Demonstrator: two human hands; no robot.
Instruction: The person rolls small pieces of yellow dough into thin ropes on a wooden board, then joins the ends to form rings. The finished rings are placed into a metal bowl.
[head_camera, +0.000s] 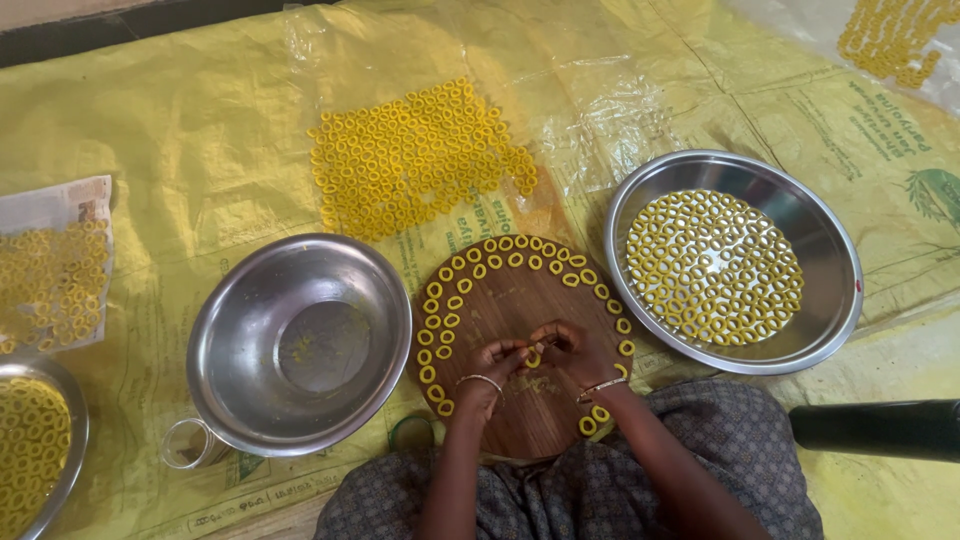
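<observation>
Dough ring (533, 358) sat pinched between both hands over middle of round wooden board (510, 300). Left hand (492, 364) and right hand (572, 348) met fingertip to fingertip, fingers closed on ring. Finished rings (470, 262) lined board's far and side edges in two rows. Empty steel bowl (300, 340) just left of board; steel plate (830, 250) with rings to its right. Loose ring pile (410, 160) lay on yellow floor sheet (180, 140) beyond board.
</observation>
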